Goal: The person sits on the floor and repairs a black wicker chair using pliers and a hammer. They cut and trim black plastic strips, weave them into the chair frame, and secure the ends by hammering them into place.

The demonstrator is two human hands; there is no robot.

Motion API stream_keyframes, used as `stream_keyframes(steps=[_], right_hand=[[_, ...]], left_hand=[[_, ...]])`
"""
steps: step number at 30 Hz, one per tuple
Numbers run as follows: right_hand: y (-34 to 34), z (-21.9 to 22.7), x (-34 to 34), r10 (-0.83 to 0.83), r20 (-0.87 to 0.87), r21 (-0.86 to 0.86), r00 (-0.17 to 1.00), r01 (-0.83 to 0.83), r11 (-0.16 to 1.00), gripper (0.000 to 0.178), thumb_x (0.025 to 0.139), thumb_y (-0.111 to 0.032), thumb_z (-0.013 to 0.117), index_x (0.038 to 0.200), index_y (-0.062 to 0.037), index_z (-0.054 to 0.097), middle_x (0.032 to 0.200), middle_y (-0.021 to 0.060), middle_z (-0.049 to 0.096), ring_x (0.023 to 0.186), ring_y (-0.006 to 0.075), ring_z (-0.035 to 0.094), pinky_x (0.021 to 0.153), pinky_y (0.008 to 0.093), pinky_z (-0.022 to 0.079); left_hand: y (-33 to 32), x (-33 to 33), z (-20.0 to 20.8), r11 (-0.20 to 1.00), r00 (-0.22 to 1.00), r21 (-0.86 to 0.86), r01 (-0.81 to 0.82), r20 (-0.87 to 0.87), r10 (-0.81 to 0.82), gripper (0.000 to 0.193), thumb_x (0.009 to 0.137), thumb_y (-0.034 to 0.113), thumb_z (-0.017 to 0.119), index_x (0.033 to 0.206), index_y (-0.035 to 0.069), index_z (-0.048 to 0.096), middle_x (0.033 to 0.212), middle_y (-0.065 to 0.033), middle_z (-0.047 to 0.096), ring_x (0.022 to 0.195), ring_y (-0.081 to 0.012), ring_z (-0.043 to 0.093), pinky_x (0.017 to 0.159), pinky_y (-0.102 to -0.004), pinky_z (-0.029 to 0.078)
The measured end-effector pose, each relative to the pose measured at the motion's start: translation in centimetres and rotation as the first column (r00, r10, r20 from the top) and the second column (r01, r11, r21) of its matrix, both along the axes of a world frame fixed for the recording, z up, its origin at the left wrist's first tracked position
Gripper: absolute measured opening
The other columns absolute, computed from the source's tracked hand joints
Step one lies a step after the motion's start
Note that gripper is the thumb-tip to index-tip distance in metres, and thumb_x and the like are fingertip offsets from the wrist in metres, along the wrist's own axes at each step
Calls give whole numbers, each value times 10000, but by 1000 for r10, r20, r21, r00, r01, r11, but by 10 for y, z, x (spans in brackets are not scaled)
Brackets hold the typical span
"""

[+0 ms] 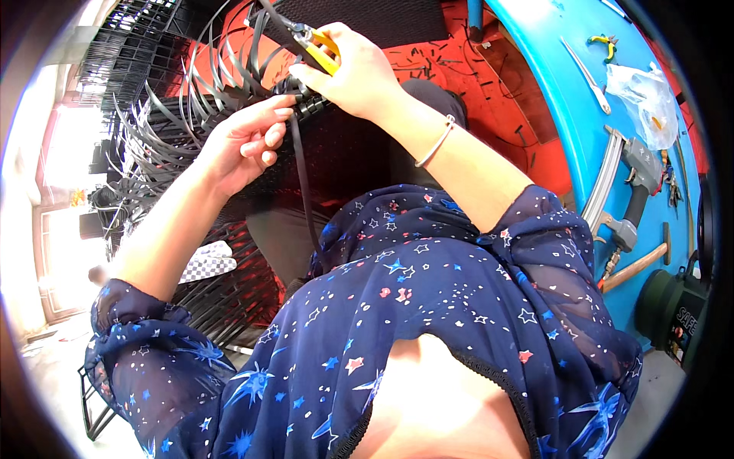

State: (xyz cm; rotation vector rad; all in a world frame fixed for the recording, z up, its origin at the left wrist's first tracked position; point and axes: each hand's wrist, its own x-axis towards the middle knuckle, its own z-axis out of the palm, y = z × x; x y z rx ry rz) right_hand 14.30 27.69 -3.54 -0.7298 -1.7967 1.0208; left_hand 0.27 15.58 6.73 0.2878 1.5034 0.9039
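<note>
My right hand (355,73) is closed around a pair of pliers (327,60) with yellow handles. Their metal jaws point up and to the left, beside a dark strip. Just below and to the left, my left hand (246,141) has its thumb and forefinger pinched at a flat black strip (303,168), which hangs toward my lap. Both hands are at the edge of a dark woven piece (321,141) resting by my legs. Many loose black strips (153,145) curl out from its left side. The exact spot between my fingertips is partly hidden.
On the right, a blue table (535,46) bears another pair of pliers (605,46), a thin pointed tool (587,76), a plastic bag (644,103), a staple gun (638,183) and a hammer (634,266). A dark green canister (669,306) stands there too. Black scraps litter the red floor (420,65).
</note>
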Motion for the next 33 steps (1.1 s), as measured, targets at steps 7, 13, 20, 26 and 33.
stream_keyframes(steps=[7, 13, 20, 26, 33], right_hand=[[0, 8, 10, 6, -22, -12, 1000, -6, 1000, 506, 776, -403, 809, 1061, -31, 618, 910, 123, 689, 835, 273, 694, 773, 363, 550], [0, -1, 10, -26, -5, 73, 1000, 26, 997, 555, 786, -418, 808, 1098, -13, 592, 961, 155, 684, 868, 291, 694, 800, 369, 549], [10, 2, 18, 90, -54, -85, 994, -95, 992, 488, 837, -376, 807, 1112, -26, 604, 915, 30, 629, 851, 114, 595, 798, 273, 499], [16, -1, 42, 200, 121, 126, 972, -215, 968, 563, 765, -332, 867, 1133, -17, 581, 926, 80, 651, 846, 178, 642, 804, 307, 523], [12, -11, 35, 127, 13, 116, 992, -127, 985, 472, 794, -316, 828, 1093, -36, 594, 892, 73, 644, 780, 164, 614, 725, 305, 514]], left_hand=[[-7, -2, -15, 937, 939, 195, 290, -248, -239, 434, 961, 127, 632, 1362, -10, 537, 649, -20, 587, 382, -17, 377, 448, -193, 477], [1, 3, -19, 978, 994, 184, 96, -75, -84, 324, 948, 168, 651, 1235, 19, 624, 704, 18, 600, 411, 16, 353, 427, -160, 397], [-5, 14, -4, 949, 969, 282, 142, 158, -192, 435, 951, 192, 639, 1330, 16, 519, 747, 10, 627, 451, -10, 392, 536, -197, 440], [-3, 14, -23, 938, 976, 285, 196, 32, -214, 607, 964, 176, 609, 1493, 5, 365, 672, 4, 598, 394, -3, 409, 455, -187, 485], [-10, 8, -36, 767, 827, 343, 542, -381, -414, 387, 995, 181, 594, 1369, 85, 555, 656, -24, 649, 421, -29, 490, 441, -190, 463]])
